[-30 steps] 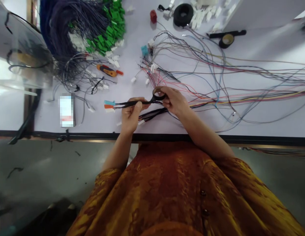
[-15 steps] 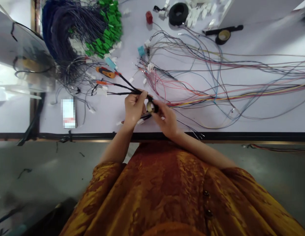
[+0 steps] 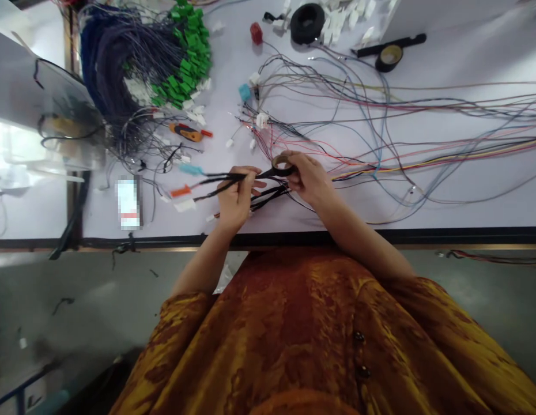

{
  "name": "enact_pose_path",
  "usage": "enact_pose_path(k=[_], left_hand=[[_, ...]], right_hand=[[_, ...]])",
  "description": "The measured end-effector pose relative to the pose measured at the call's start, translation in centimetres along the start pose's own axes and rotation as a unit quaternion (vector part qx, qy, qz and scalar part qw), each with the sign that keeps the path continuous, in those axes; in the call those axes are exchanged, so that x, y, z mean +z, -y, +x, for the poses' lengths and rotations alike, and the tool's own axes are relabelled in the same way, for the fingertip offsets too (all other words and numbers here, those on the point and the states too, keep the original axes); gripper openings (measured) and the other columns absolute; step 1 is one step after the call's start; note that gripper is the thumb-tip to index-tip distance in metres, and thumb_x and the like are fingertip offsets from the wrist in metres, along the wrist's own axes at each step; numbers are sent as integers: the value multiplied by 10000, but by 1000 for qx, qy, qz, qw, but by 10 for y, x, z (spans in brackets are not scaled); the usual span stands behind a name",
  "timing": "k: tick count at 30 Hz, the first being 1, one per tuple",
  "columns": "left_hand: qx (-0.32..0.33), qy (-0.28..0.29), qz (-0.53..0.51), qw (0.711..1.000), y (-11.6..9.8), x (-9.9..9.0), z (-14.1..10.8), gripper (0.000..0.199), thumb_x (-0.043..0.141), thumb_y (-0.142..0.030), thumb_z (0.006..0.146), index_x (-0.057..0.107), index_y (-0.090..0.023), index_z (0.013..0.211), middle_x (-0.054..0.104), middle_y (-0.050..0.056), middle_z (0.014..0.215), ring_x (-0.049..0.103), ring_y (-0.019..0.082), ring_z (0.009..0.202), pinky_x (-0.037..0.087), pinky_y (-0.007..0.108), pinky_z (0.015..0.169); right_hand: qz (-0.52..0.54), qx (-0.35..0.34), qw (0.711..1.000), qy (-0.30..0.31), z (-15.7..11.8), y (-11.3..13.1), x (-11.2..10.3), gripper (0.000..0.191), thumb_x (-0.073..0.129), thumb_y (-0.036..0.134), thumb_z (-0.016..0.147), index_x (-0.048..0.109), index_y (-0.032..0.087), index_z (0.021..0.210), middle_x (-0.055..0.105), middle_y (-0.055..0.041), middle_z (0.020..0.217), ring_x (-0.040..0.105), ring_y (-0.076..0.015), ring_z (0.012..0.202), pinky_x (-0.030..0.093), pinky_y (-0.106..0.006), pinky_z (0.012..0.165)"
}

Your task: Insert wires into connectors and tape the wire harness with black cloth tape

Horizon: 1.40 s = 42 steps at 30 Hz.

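Your pale workbench [image 3: 467,216] fills the view, and everything on it is placed here by the black-wrapped wire harness [image 3: 220,182] across your hands. Well beyond the harness and to the left lies a large coil of dark blue wires [image 3: 107,63] with green plastic connectors [image 3: 185,57]. Sprawling to the right of the harness are loose multicoloured wires [image 3: 423,161], and just beyond it rests an orange-and-black screwdriver [image 3: 185,132]. The harness is a slim black bundle, ending on the left in teal, orange and white plastic connectors [image 3: 180,191]. Your left hand [image 3: 236,199] is closed, its fingers pinching the harness. Your right hand [image 3: 305,178] is curled around a roll of black electrical tape [image 3: 282,168], gripping it, and a black strip runs from the roll to the harness.
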<state>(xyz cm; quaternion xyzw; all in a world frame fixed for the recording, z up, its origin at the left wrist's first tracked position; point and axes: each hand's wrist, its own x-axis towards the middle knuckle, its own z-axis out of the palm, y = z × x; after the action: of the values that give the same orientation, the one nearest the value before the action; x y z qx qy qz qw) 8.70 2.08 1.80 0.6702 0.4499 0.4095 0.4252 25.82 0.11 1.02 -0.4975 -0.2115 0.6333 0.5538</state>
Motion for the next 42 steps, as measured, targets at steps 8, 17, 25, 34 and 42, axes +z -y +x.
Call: enact_pose_path(k=[8,17,25,34,42], left_hand=[[-98,-20,-80,992,-4,9,12,430,608,-645,917,581,-217,887,728,6,739,670,117,500,508,242,421],[128,87,104,982,3,-2,-2,271,635,-461,962,694,-221,850,728,56,977,708,164,949,594,320,883],[-73,7,-31,997,12,11,12,336,590,-565,959,530,-238,906,629,-53,592,506,74,322,354,194,312],[177,149,117,966,-1,11,1,146,550,-329,1016,654,-227,1032,739,61,1003,730,169,966,606,317,875],[17,7,-24,1000,35,13,-4,262,610,-451,976,647,-198,919,723,48,943,732,139,807,608,268,745]], right_hand=[[-340,-264,901,59,-51,-43,-11,328,531,303,925,620,213,1228,648,-132,1145,629,-234,998,547,-391,909],[-74,-1,997,33,17,9,-3,62,606,215,895,555,193,923,591,52,713,348,-32,421,275,-171,385],[-243,-196,950,-13,-40,-45,-16,389,578,306,935,564,234,1317,677,-89,1125,611,-135,716,550,-272,618],[-239,-144,960,21,-4,-14,-30,163,627,313,935,598,182,1027,665,-24,850,556,-88,559,466,-219,495],[-75,-43,996,3,14,-18,-45,249,682,319,893,620,197,1101,586,50,715,485,-56,447,397,-191,383]])
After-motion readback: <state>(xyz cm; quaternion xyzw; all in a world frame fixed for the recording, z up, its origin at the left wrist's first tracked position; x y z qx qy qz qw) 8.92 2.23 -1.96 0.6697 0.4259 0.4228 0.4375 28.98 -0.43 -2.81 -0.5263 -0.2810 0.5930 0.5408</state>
